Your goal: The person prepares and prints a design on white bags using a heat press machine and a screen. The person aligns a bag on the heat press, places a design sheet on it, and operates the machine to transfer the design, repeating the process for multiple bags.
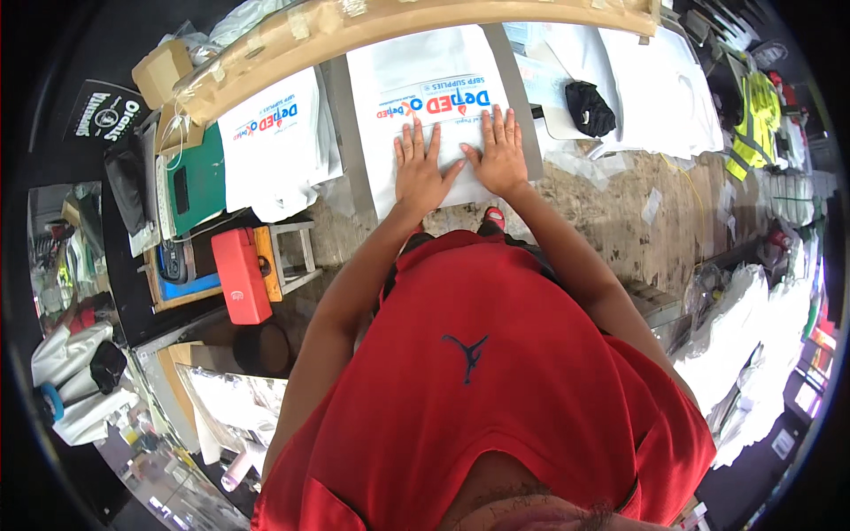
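Observation:
A white sheet of soft material, perhaps cloth, with blue and red print (416,66) lies flat on a grey board (521,84) in front of me. My left hand (421,173) rests palm down on its near part, fingers stretched and spread apart. Just right of it, my right hand (498,157) presses flat on the same sheet with fingers extended. The thumbs point toward each other with a small gap between them. Both hands lie just below the print, and neither grips anything. To the left is a stack of similar printed white pieces (270,173).
A long brown taped beam (398,26) crosses beyond the board. Right of the board lie a crumpled black cloth (589,108) and white sheets (660,93). At left are a green panel (199,190) and a red box (241,276). A yellow safety vest (755,124) hangs far right.

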`<state>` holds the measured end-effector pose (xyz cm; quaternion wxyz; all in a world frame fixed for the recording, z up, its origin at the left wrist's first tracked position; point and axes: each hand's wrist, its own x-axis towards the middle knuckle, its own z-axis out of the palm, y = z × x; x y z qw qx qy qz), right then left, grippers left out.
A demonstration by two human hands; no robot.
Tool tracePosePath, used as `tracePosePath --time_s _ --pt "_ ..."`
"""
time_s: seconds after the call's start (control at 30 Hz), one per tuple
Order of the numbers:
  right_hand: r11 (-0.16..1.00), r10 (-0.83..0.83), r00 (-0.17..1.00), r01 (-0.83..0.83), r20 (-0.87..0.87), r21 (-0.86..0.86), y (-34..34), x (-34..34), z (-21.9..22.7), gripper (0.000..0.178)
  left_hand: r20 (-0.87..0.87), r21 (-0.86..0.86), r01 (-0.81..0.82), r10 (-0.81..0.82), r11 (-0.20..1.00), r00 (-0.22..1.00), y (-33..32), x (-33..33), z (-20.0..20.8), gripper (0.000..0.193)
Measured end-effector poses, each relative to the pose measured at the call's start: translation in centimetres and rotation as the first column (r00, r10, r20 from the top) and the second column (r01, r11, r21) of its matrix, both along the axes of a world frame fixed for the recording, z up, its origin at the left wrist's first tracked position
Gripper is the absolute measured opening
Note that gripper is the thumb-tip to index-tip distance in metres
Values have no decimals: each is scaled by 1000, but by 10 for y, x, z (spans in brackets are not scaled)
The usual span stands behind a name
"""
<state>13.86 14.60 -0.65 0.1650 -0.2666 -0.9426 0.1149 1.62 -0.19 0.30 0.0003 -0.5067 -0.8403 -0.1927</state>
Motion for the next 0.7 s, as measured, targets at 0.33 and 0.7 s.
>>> tracePosePath --time_s 0.33,0.7 --pt "999 -7 1000 7 18 43 -4 -2 0 85 18 -22 -24 25 999 1000 -2 2 -2 88" --pt "950 266 842 -147 470 -274 -21 20 102 76 34 13 -32 31 999 999 -1 -1 -5 88"
